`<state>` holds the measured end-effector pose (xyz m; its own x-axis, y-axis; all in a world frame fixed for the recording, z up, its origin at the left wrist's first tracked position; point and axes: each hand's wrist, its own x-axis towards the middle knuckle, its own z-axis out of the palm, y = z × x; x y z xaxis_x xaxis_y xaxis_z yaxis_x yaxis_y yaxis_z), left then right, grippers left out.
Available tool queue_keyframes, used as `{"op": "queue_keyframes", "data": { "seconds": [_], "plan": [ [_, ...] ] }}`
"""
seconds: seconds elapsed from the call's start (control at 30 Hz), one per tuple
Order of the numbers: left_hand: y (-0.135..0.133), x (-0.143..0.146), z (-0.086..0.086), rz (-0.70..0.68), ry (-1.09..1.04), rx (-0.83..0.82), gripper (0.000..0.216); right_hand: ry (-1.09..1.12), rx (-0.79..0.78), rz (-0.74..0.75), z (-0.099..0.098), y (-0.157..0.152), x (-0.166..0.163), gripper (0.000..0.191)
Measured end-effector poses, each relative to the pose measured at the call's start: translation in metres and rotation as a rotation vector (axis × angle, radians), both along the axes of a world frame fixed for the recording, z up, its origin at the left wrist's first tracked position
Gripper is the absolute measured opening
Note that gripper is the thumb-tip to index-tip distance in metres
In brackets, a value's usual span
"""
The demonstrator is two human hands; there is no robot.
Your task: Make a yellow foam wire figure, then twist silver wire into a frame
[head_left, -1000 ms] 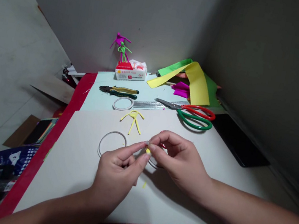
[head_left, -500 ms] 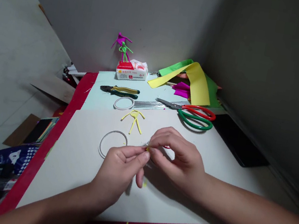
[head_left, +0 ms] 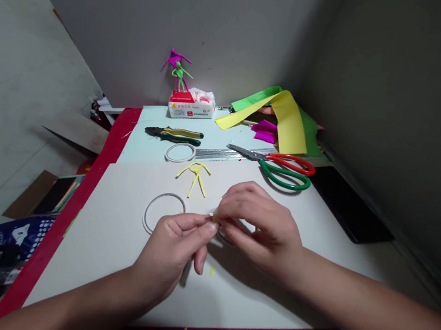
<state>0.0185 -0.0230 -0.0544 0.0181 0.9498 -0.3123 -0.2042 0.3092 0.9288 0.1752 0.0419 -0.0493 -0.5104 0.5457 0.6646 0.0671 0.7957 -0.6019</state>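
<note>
**While the left hand (head_left: 171, 253) and right hand (head_left: 264, 229) close on a yellow scrap (head_left: 215, 219), the print in view is too small for me**

From my remote view, the hands are together, their fingertips pressed on the scrap above a white board (head_left: 105, 236). The fingers hide most of it, so I can't make out its shape. Just left of the fingertips lies a pale wire ring (head_left: 166, 194); the edge of a second ring (head_left: 224, 238) shows beneath the right hand. A thin grey line (head_left: 186, 273) hangs below the left hand, perhaps a wire, though it could be shadow. A yellow crumb (head_left: 211, 271) sits on the board below the fingertips.

Beyond the hands lie a yellow stick figure (head_left: 195, 177), a white coil (head_left: 181, 144), straight wires (head_left: 218, 154), pliers (head_left: 173, 134) and red-and-green scissors (head_left: 283, 167). Farther off, a tissue pack (head_left: 191, 104) carries a red label whose writing I can't read. A magenta-and-green wire figure (head_left: 176, 69) stands behind it. Yellow paper (head_left: 287, 123) lies to the right. A blue packet (head_left: 16, 231) far left of the hands has unreadable white print.
</note>
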Motion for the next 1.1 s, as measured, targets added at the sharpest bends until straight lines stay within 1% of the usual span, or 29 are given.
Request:
{"op": "queue_keyframes", "data": {
  "seconds": [0.1, 0.2, 0.3, 0.47, 0.63, 0.73, 0.87, 1.1],
  "plan": [
    [-0.0002, 0.0013, 0.0007, 0.011, -0.014, -0.016, 0.024, -0.005, -0.052, 0.01, 0.0017, 0.0009, 0.0007, 0.014],
    [0.0006, 0.0022, 0.0024, 0.025, -0.048, -0.055, 0.017, 0.018, -0.106, -0.019, -0.0002, 0.0002, -0.0014, 0.016],
    [0.0021, 0.0024, 0.0036, 0.05, -0.093, -0.094, 0.016, 0.052, -0.143, -0.057, -0.0042, -0.0018, -0.0047, 0.016],
    [0.0047, 0.001, 0.0032, 0.065, -0.178, -0.124, 0.012, 0.068, -0.142, -0.092, -0.0073, -0.0029, -0.0074, 0.015],
    [0.0056, -0.002, 0.0017, 0.071, -0.234, -0.093, 0.009, 0.041, -0.156, -0.094, -0.004, -0.0028, -0.0066, 0.013],
    [0.0054, -0.0025, 0.0018, 0.088, -0.226, -0.085, 0.009, 0.027, -0.201, -0.088, -0.001, -0.0039, -0.0061, 0.013],
    [0.0052, -0.0006, 0.004, 0.109, -0.179, -0.084, 0.016, 0.023, -0.262, -0.079, 0.0016, -0.0049, -0.0058, 0.011],
    [0.0043, 0.003, 0.0062, 0.148, -0.117, -0.075, 0.024, 0.031, -0.421, -0.061, 0.0009, -0.0052, -0.006, 0.009]
  ]
}}
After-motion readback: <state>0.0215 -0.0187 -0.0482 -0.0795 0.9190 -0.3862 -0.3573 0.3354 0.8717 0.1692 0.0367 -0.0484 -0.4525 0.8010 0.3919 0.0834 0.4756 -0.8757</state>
